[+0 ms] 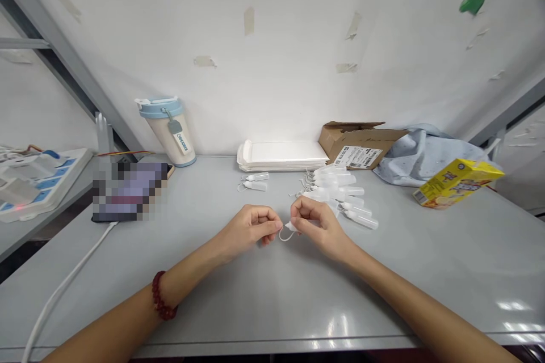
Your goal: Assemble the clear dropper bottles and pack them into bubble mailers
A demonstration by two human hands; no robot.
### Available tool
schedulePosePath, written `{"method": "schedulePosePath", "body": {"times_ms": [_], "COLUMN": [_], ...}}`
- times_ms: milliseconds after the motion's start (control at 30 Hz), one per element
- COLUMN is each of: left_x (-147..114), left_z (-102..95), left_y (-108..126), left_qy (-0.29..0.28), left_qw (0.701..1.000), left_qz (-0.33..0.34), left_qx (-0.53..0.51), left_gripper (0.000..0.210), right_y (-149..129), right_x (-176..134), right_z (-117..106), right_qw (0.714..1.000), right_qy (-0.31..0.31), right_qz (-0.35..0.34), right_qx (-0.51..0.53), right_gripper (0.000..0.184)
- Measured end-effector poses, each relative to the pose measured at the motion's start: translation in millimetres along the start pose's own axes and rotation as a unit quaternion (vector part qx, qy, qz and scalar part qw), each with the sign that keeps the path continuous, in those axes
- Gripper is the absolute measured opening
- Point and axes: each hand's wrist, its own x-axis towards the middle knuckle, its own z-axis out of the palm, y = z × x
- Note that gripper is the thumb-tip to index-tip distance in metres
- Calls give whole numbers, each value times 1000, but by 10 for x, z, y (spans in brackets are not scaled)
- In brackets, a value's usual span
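Note:
In the middle of the table, my right hand (pixel 319 226) is closed around a small dropper bottle, whose body the fingers hide. Its white cone-shaped tip (pixel 290 226) points left out of the fingers. A thin white strap (pixel 286 239) curves from the tip to my left hand (pixel 252 229), where thumb and index finger pinch its end; any cap there is hidden. Just behind my right hand lies a pile of small clear dropper bottles (pixel 340 180) with white tips and straps. Two similar bottles (pixel 255 185) lie apart, behind my left hand.
White padded envelopes (pixel 285 153) are stacked against the wall beside an open cardboard box (pixel 361 144). To the right are light blue cloth (pixel 426 150) and a yellow carton (pixel 457 183). A tumbler (pixel 169 133), a phone (pixel 131 191) with cable and a power strip (pixel 51 187) are left.

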Motion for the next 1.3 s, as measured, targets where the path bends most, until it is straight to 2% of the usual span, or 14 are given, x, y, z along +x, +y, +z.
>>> {"method": "schedulePosePath", "body": {"times_ms": [200,300,367,433,500,600,733,867,1033,1300], "left_x": [11,25,36,41,41,45,94,162,185,193], "left_z": [-5,-52,-124,-226,-348,-534,-729,-826,-835,-789], "left_y": [-2,-5,15,59,114,162,79,-80,-156,-158], "left_qy": [-7,-7,13,54,103,152,180,207,210,244], "left_qw": [1000,1000,999,997,991,981,969,960,954,938], "left_qz": [-11,-14,-8,3,10,-13,-80,-91,-71,-66], "left_qx": [3,15,34,58,85,124,151,166,200,237], "left_gripper": [19,19,20,22,22,22,25,27,29,31], "right_y": [6,17,29,44,60,93,156,209,234,213], "right_x": [1,15,35,64,97,144,178,185,191,205], "right_z": [24,38,21,-27,-98,-205,-279,-303,-318,-315], "right_qw": [1000,994,973,937,905,875,859,851,851,887], "right_qy": [-12,27,94,156,189,193,169,149,127,100], "right_qz": [-3,-17,-47,-90,-131,-149,-125,-87,-29,12], "right_qx": [-19,-107,-208,-298,-358,-418,-466,-495,-508,-450], "right_gripper": [9,7,3,5,8,10,12,17,19,15]}}
